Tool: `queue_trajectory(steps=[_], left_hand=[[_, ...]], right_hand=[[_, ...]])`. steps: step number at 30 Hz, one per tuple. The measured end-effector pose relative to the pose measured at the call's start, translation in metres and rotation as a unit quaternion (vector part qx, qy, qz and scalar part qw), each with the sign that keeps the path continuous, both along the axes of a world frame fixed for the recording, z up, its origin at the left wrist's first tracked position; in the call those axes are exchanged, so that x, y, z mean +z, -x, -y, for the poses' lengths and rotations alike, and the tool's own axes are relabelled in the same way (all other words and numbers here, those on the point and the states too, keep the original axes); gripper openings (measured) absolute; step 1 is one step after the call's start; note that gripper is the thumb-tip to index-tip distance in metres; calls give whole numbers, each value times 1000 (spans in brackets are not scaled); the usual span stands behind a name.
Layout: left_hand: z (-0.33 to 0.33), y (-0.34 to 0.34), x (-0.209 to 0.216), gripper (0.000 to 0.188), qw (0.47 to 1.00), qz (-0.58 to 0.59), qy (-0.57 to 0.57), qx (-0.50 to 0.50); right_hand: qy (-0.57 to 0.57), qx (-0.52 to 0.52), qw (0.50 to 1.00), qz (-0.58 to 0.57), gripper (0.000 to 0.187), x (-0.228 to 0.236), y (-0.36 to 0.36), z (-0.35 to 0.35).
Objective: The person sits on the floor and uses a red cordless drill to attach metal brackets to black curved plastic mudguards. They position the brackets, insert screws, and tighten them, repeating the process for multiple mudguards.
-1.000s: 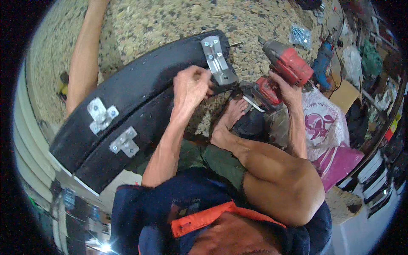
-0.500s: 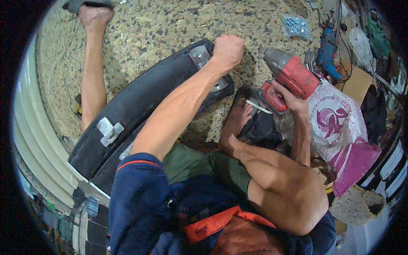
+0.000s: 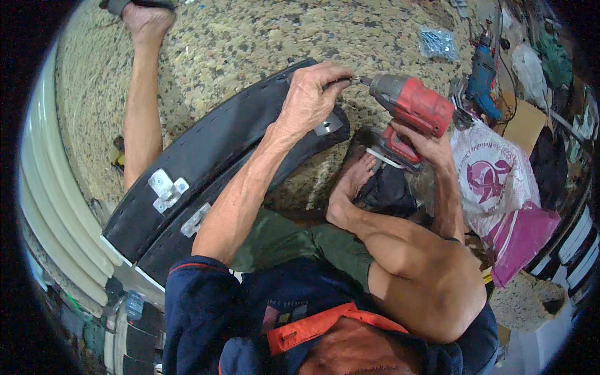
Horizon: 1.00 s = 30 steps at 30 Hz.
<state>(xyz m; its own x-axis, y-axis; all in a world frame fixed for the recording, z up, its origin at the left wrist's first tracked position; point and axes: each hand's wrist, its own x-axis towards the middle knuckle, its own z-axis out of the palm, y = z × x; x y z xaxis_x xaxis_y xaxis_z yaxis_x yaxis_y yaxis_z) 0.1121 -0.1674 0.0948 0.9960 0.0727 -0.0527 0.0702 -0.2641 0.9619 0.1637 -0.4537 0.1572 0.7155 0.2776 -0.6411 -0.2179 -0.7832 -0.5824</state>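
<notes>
My right hand (image 3: 426,142) is wrapped round the handle of a red and grey cordless impact driver (image 3: 422,106), its nose pointing left. At that nose, the thumb and fingers of my left hand (image 3: 312,90) pinch a small thin piece (image 3: 355,80), dark with a metallic end. Its exact kind is too small to tell. Below the left hand and forearm lie two long, curved black padded panels (image 3: 212,134), side by side. Silver metal brackets are fixed to them, including a bracket (image 3: 167,189) near the left end. The left hand partly hides the panels' far end.
A clear bag of screws (image 3: 437,44) lies on the speckled floor mat (image 3: 244,31) at the far right. Nearby are a blue corded drill (image 3: 482,72), cardboard (image 3: 524,122) and a white and purple sack (image 3: 494,169). Pale ribbed material (image 3: 59,212) stands at left.
My left hand has turned from a fist into a pinch and come slightly nearer. The driver has moved left, bringing its nose up to the pinched piece.
</notes>
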Motion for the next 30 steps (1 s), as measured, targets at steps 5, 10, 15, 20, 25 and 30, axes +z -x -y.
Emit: queue_trajectory(steps=[5,10,15,20,25,30], left_hand=[[-11,9,-4,20,1000,5,1,13],[-13,12,-12,19,998,45,0,-32],[-19,22,-11,18,1000,23,17,-5],[-24,26,-6,17,999,24,29,-14],[-33,29,-4,18,996,73,-11,-56],[-25,47,1,19,998,58,-3,-26]], right_hand=[[3,18,999,-32,40,-3,-1,-3],[-53,64,997,-1,40,-8,2,-2],[-40,90,995,13,38,-4,3,-2],[46,129,991,-1,37,-2,-3,1],[51,281,954,96,47,-3,-6,14],[2,179,984,-4,53,-3,-13,21]])
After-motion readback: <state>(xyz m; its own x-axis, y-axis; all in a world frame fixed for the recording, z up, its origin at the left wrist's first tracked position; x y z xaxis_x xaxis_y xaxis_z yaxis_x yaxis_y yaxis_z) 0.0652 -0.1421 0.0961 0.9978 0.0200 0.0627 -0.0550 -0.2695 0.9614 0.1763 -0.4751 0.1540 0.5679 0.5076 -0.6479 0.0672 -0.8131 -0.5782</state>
